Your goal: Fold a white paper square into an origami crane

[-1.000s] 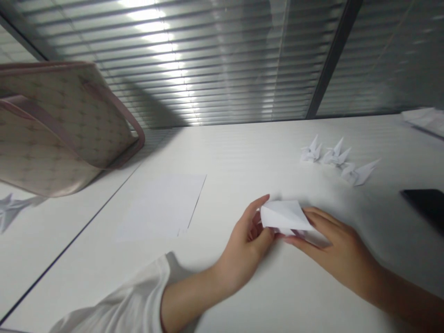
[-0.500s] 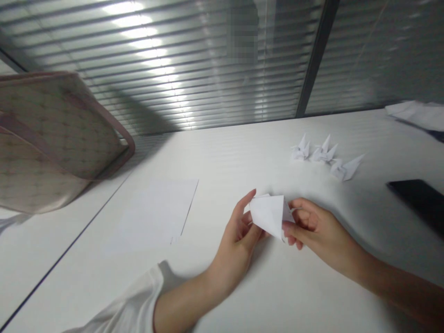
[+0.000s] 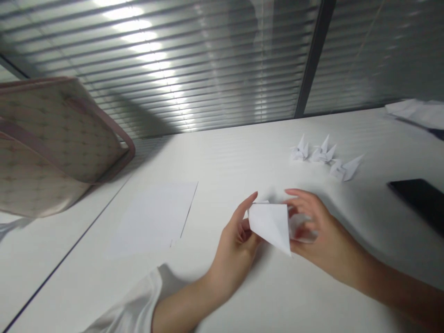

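Between my hands, just above the table, is a piece of white folded paper with a pointed lower right corner. My left hand grips its left side, the index finger at the top edge and the thumb underneath. At the right side, my right hand curves its fingers around a pale, blurred flap. Its thumb tip goes behind the paper, and the exact contact there is hidden. Beyond the hands stand three small white origami cranes, a left one, a middle one and a right one.
A white sheet lies flat on the white table, left of my hands. Farther left stands a patterned handbag. A black phone lies at the right, with crumpled white material behind it. Window blinds border the back.
The folded paper has shifted slightly down and right, and its front panel looks wider. My right hand's fingers have spread and its index finger has lifted. The left hand keeps its grip.
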The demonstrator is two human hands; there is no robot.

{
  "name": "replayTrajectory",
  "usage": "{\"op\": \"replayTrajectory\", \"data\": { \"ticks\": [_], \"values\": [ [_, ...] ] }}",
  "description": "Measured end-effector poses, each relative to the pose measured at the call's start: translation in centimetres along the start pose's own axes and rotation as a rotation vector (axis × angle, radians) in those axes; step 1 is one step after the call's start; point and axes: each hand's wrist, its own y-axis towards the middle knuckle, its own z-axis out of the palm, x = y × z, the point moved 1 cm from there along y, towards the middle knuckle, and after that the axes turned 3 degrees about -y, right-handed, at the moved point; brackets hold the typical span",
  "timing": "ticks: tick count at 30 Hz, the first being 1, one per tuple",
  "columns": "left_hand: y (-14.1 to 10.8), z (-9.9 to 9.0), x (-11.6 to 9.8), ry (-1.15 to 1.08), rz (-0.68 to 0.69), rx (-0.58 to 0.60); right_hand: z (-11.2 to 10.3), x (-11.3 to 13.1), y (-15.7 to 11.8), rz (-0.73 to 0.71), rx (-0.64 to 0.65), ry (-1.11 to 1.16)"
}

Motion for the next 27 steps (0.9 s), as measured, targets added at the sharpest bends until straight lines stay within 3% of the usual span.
{"op": "replayTrajectory", "data": {
  "ticks": [1,3,5,7,10,17,20,27],
  "values": [
    [-0.1,-0.1,0.1,0.052,0.004,0.004,-0.4,0.2,-0.1,-0.174,-0.087,-0.159],
    [-0.3,-0.3,0.2,0.151,0.011,0.029,-1.0,0.7,-0.3,-0.523,-0.132,-0.419],
    [-0.5,-0.4,0.3,0.217,0.011,0.057,-1.3,1.2,-0.5,-0.776,-0.050,-0.582],
    [-0.6,-0.4,0.3,0.231,0.003,0.080,-1.4,1.5,-0.7,-0.910,0.024,-0.693],
    [-0.8,-0.3,0.4,0.148,-0.037,0.122,-1.4,1.8,-0.9,-0.969,0.081,-0.762],
    [-0.6,-0.3,0.4,-0.419,-0.236,0.204,-1.9,1.9,-1.1,-0.971,0.208,-0.667],
    [-0.4,-0.7,-0.1,-0.468,-0.273,0.184,-1.9,2.0,-0.8,-0.973,0.212,-0.661],
    [0.1,-1.2,-0.5,-0.368,-0.194,0.113,-1.7,1.7,-0.3,-0.971,0.241,-0.702]
  ]
}}
